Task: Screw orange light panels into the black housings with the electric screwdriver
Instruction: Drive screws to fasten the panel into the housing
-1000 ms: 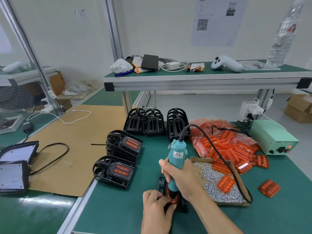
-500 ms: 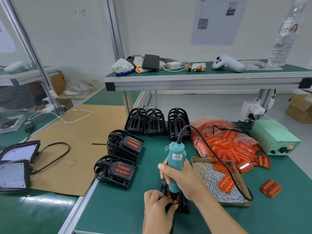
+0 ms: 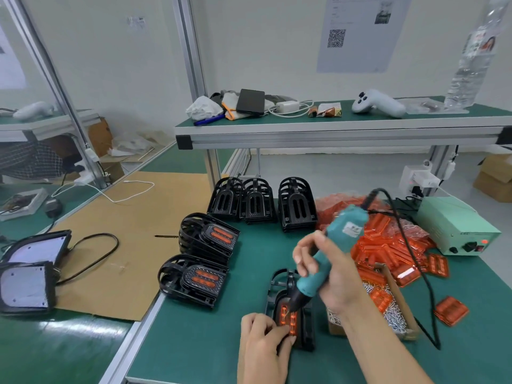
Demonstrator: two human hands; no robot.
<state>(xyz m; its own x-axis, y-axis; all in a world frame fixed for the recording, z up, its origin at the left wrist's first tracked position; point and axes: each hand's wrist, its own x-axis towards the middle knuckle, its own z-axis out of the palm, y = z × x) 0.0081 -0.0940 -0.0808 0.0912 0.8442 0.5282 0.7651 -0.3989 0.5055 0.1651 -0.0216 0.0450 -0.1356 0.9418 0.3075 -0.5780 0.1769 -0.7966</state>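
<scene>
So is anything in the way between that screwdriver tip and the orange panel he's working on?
Nothing visible. The right hand holds the screwdriver tilted, its tip right at the orange panel in the black housing. The left hand steadies the housing from the near side, fingers beside the tip, not under it.

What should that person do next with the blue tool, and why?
Probably press the screwdriver straight down and drive the screw: its tip already rests on the orange panel, the right hand grips it tilted, and the left hand steadies the black housing.
</scene>
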